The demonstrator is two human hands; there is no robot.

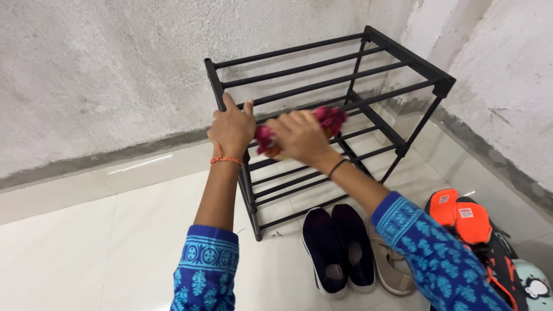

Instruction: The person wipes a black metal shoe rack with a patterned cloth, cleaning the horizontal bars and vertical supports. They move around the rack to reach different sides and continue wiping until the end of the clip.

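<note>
While the left hand [232,128] grips the black shoe rack's [368,109] corner post, the right hand [299,137] clenches a pink cloth [329,118] lying along the front bars.

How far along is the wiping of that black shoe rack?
Done: the rack stands emptied, with dark blue shoes and other pairs on the floor. In hand: the left hand grips the corner post while the right hand presses a pink cloth on an upper rail. How much remains to wipe is unclear.

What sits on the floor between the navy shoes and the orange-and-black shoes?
In the head view, a beige shoe lies between the navy shoes and the orange-and-black shoes, partly hidden by the right sleeve.
</note>
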